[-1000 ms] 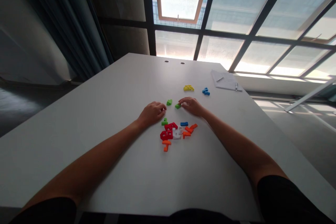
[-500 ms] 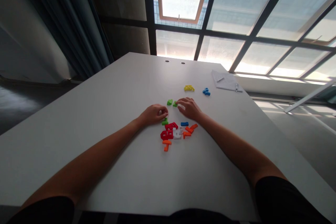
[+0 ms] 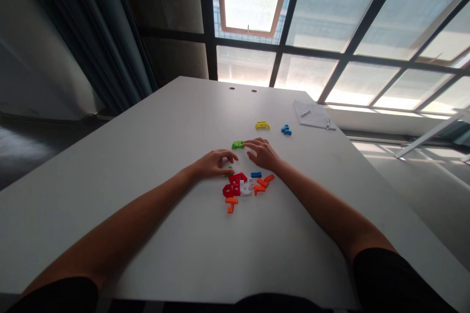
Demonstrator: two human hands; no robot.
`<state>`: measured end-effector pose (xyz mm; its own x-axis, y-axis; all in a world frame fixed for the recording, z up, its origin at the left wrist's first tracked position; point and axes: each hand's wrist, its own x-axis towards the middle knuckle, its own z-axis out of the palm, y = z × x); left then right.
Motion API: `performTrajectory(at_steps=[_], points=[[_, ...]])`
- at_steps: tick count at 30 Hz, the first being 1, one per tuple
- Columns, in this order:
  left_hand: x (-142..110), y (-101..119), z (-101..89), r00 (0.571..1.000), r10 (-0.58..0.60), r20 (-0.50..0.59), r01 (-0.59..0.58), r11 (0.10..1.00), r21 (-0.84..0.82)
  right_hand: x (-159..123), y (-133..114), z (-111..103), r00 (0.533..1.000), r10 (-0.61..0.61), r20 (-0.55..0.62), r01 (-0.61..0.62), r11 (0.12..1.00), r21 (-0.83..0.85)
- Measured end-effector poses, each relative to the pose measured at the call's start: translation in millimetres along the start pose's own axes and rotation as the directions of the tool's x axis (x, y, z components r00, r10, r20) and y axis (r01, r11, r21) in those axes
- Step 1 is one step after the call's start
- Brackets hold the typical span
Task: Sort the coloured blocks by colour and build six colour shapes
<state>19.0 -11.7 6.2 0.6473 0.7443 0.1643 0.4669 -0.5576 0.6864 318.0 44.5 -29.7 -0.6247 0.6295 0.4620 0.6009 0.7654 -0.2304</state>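
My left hand (image 3: 216,163) hovers or rests just left of the pile, thumb and fingers apart with nothing visible between them. Its thumb partly covers a green block (image 3: 228,172). The fingertips of my right hand (image 3: 263,153) touch the right end of two small green blocks (image 3: 238,145), which lie side by side; the thumb is spread away. Close below the hands are several red blocks (image 3: 232,190), white blocks (image 3: 245,189), a dark blue block (image 3: 256,175) and several orange blocks (image 3: 259,189). Another orange piece (image 3: 231,204) lies nearest to me.
Farther back on the white table (image 3: 165,132) are a cluster of yellow blocks (image 3: 262,125) and a lighter blue cluster (image 3: 286,130). Paper sheets (image 3: 314,116) with pens lie at the right edge. Two round holes are near the far edge, before large windows.
My right fingers have slid one green block left against the other, closing the gap between them. My left thumb and fingers have spread apart. The view has shifted slightly.
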Motion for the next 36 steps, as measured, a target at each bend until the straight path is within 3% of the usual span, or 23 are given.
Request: performTrajectory(at_steps=[8,12,15,19,24,28,36], points=[[4.5,-5.0,-19.5,0.981,-0.015,0.194,0.025,0.999,-0.048,0.2,2.4,1.9,1.0,0.009,-0.028,-0.009,1.0,0.013],[5.9,-8.0,-22.9,0.975,0.007,0.224,0.0,1.0,-0.03,0.3,3.7,3.0,1.0,0.006,-0.023,-0.006,1.0,0.005],[6.0,-18.7,-25.6,0.985,0.0,0.172,-0.006,1.0,0.031,1.0,4.0,3.7,1.0,0.02,-0.018,-0.02,1.0,0.008],[4.1,-39.7,-29.0,0.998,-0.042,-0.043,0.047,0.988,0.148,1.9,3.0,3.5,0.999,0.039,-0.008,-0.039,0.999,0.01],[6.7,-52.8,-23.2,0.951,-0.098,-0.292,0.184,0.941,0.283,2.6,0.7,1.6,0.998,0.053,0.017,-0.053,0.999,0.004],[16.2,-51.8,-15.9,0.938,-0.132,-0.322,0.231,0.928,0.293,2.9,0.3,1.3,0.998,0.057,0.029,-0.056,0.998,-0.003],[34.5,-53.1,-13.3,0.951,-0.137,-0.278,0.207,0.947,0.244,2.5,3.1,3.4,0.999,0.034,0.013,-0.034,0.999,0.01]])
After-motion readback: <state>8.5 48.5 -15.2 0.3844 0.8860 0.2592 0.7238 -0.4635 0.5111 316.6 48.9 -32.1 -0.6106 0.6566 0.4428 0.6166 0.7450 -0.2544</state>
